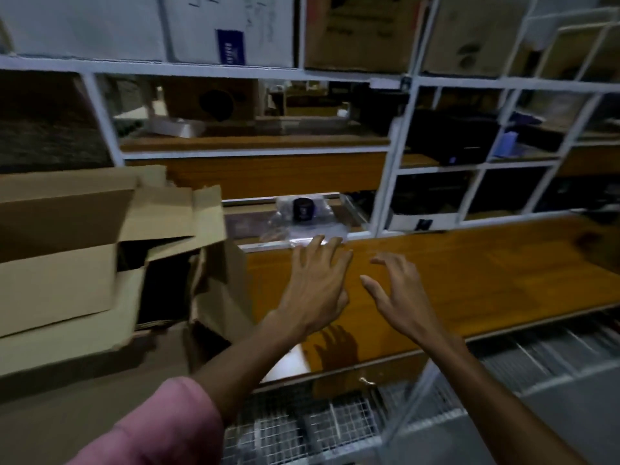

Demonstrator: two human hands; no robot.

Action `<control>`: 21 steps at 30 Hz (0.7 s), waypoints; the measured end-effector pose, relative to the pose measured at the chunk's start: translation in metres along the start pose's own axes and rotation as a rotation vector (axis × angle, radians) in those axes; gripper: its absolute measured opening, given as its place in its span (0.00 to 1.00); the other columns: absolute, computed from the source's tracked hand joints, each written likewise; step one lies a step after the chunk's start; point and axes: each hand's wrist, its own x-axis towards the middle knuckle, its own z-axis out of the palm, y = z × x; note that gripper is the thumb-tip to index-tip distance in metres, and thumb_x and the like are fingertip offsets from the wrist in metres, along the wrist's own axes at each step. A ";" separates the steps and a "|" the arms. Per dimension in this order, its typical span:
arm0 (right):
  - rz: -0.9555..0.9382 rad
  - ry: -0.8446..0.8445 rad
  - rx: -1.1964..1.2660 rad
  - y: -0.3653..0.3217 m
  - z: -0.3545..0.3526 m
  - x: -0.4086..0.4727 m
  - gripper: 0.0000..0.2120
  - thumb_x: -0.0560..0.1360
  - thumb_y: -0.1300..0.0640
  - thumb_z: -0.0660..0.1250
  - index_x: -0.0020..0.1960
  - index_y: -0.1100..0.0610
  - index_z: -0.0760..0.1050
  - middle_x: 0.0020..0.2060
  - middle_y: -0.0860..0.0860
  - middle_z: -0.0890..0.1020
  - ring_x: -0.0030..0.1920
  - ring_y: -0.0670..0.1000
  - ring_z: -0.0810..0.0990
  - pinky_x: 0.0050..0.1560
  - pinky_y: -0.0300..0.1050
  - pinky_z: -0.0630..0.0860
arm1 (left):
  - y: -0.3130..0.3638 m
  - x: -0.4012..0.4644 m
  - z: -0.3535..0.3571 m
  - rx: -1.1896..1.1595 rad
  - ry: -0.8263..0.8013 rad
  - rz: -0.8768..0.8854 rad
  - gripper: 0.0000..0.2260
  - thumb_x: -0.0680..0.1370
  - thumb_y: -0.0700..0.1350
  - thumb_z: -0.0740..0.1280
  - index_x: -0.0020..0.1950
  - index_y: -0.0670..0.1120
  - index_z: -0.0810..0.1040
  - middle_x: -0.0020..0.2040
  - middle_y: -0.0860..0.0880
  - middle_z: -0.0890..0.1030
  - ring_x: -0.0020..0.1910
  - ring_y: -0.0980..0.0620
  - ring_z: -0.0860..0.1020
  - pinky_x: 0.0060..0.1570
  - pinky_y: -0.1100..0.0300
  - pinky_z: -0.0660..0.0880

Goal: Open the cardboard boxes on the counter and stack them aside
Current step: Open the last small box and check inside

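Left of empty hands point(352, 290), opened cardboard boxes point(100, 263), mouths facing right

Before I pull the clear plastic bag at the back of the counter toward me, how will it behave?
The bag looks thin and crinkled, so it will probably be floppy and slide easily on the smooth counter. The dark round item inside may shift or roll. It seems light. My left hand is open near its edge.
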 end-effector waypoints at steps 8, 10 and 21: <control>0.242 0.056 -0.072 0.160 -0.099 -0.054 0.20 0.80 0.43 0.62 0.66 0.54 0.72 0.63 0.54 0.74 0.65 0.55 0.70 0.61 0.50 0.68 | 0.140 0.084 0.056 -0.027 -0.074 0.083 0.33 0.76 0.53 0.66 0.79 0.48 0.61 0.80 0.43 0.56 0.79 0.38 0.52 0.73 0.32 0.55; 0.288 0.058 -0.074 0.188 -0.115 -0.061 0.20 0.80 0.44 0.62 0.67 0.55 0.72 0.64 0.54 0.74 0.66 0.56 0.70 0.61 0.49 0.67 | 0.164 0.099 0.067 -0.041 -0.095 0.086 0.32 0.77 0.54 0.64 0.80 0.50 0.59 0.81 0.44 0.54 0.79 0.38 0.49 0.74 0.32 0.52; 0.464 0.079 -0.031 0.300 -0.147 -0.069 0.28 0.79 0.34 0.56 0.69 0.52 0.71 0.66 0.53 0.74 0.67 0.56 0.70 0.63 0.61 0.72 | 0.235 0.191 0.135 -0.088 -0.196 0.157 0.33 0.78 0.56 0.63 0.81 0.51 0.54 0.81 0.45 0.51 0.80 0.39 0.45 0.74 0.32 0.50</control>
